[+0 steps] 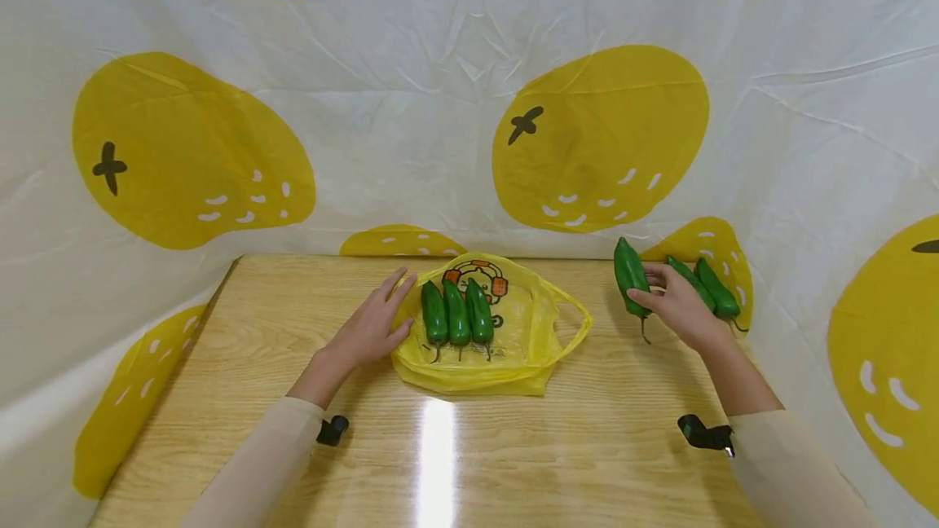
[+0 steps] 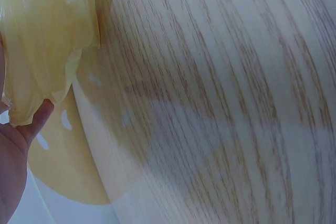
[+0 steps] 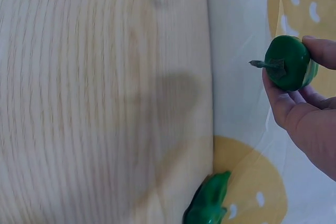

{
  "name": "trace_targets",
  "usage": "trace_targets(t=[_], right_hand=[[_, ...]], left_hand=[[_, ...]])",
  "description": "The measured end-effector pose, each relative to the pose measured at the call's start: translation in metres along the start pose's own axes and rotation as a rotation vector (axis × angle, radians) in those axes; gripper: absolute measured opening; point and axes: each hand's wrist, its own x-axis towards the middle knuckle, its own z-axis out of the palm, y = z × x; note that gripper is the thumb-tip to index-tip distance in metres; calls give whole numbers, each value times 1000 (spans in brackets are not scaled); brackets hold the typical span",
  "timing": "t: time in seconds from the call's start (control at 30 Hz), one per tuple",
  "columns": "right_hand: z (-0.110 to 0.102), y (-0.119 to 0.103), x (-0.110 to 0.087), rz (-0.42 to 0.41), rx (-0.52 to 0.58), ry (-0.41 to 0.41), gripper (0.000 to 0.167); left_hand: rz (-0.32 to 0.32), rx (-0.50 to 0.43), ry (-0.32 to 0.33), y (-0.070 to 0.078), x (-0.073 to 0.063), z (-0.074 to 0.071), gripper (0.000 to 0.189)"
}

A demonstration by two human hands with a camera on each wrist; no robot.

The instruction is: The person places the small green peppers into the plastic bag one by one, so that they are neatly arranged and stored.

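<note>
My right hand (image 1: 678, 304) holds a long green pepper (image 1: 629, 274) above the right part of the table, between thumb and fingers, its stem hanging down. In the right wrist view the stem end of that pepper (image 3: 287, 64) faces the camera. My left hand (image 1: 370, 320) lies against the left side of a yellow plastic bag (image 1: 524, 332), fingers spread; in the left wrist view its thumb (image 2: 39, 119) touches the bag's edge. Three green peppers (image 1: 458, 318) lie side by side on the bag, stems toward me; whether they are inside cannot be told.
Two more green peppers, one partly behind the right hand (image 1: 693, 282) and one beside it (image 1: 717, 290), lie at the table's back right. The wooden table (image 1: 242, 332) meets a white cloth (image 1: 403, 145) printed with yellow fruit at the back and sides.
</note>
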Motion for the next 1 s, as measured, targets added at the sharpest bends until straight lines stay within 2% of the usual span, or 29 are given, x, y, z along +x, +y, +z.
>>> trace_targets(t=[0.3,1.0], right_hand=[[16,-21,11,-22,-32,-54,82],[67,-67,31,-160,13,-142,63]], left_hand=[[3,2,2,-2,-1,-1,76],[5,-12,2,2,1,-2,77]])
